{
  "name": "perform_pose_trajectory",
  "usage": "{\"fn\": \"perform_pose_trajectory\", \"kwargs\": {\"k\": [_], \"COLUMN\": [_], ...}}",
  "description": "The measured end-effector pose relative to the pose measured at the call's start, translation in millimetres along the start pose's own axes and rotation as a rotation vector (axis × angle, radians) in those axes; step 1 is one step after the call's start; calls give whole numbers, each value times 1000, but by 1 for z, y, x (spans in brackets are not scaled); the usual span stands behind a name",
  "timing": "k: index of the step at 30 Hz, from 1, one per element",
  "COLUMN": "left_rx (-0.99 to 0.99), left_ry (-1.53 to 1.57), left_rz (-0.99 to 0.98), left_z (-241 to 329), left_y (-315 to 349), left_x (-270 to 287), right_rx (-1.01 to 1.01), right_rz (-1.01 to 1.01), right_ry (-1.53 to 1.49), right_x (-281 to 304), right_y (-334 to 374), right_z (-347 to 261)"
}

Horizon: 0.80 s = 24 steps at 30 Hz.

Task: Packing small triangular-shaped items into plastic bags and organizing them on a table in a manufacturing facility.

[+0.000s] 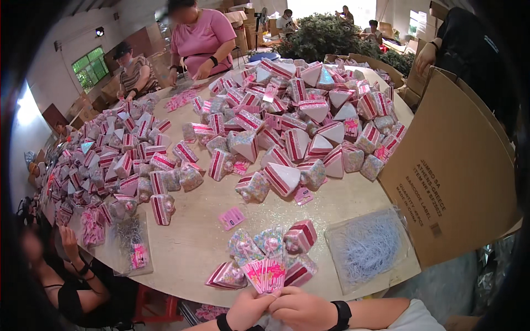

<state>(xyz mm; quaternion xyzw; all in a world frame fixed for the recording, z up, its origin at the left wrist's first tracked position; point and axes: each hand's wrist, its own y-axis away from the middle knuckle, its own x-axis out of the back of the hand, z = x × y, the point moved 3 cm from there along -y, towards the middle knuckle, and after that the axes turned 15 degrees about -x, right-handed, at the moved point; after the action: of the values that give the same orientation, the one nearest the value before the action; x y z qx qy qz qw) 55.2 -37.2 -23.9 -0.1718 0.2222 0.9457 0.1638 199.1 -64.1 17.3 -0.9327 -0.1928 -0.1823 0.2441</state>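
At the table's near edge, my left hand (245,308) and my right hand (306,310) meet, both closed at the base of a fanned bunch of pink tags (266,275). The fingertips overlap there, and the fine detail of the pinch is hidden. Around the tags lie several cake-slice ornaments: one with a red stripe (227,275) to the left, another (301,237) to the right, and one with a speckled pastel top (243,244) just beyond. A single pink tag (231,218) lies flat farther off.
A large heap of cake-slice ornaments (298,138) covers the table's far side, with another pile (127,160) at left. White strands (366,248) fill a clear-plastic tray at right, beside a tall cardboard box (450,182). Co-workers stand or sit around the table.
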Motion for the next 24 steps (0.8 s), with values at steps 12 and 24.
{"fn": "perform_pose_trajectory", "kwargs": {"k": [12, 24], "left_rx": [-553, -991], "left_ry": [-665, -421], "left_rz": [176, 132], "left_z": [48, 144], "left_y": [35, 55], "left_x": [5, -12], "right_rx": [14, -57], "right_rz": [212, 212], "right_ry": [373, 286], "right_x": [18, 15], "right_y": [-35, -76], "right_z": [-27, -45]}}
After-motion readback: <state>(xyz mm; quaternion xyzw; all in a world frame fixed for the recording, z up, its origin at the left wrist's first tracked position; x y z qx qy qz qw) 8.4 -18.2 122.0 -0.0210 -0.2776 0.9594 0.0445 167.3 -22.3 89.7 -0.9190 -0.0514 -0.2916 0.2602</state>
